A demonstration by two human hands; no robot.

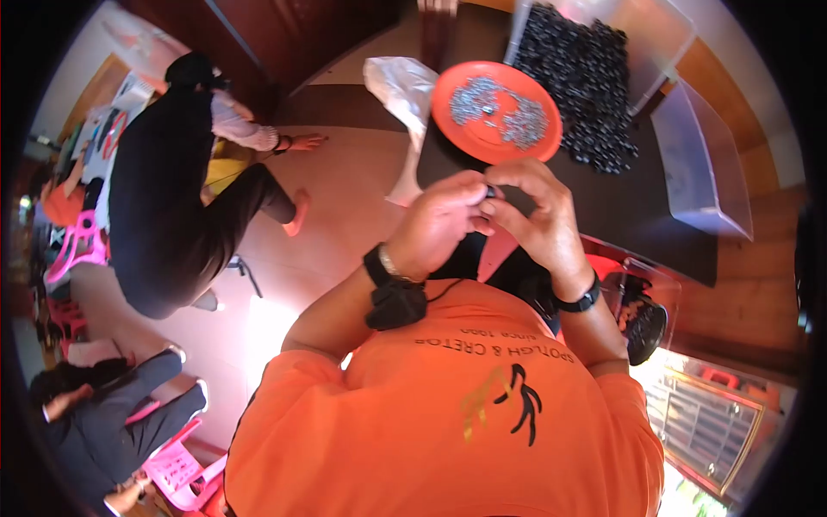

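My left hand (439, 222) and my right hand (538, 215) meet in front of my chest, close to the near edge of the dark table. Both are closed, fingertips pinched around one small black piece (491, 192); its exact kind is too small to make out. Just beyond my fingers lies an orange-red plate (469, 142) with small silvery metal parts (523, 122) spread in two patches. To its right, a large heap of shiny black pieces (573, 77) spills from a clear plastic bin (659, 39) onto the tabletop.
An empty-looking translucent box (702, 164) stands at the table's (642, 207) right end. A white plastic bag (401, 90) hangs by the left edge. On the left, one person (164, 189) bends toward the floor and another (112, 414) sits near a pink chair (177, 465).
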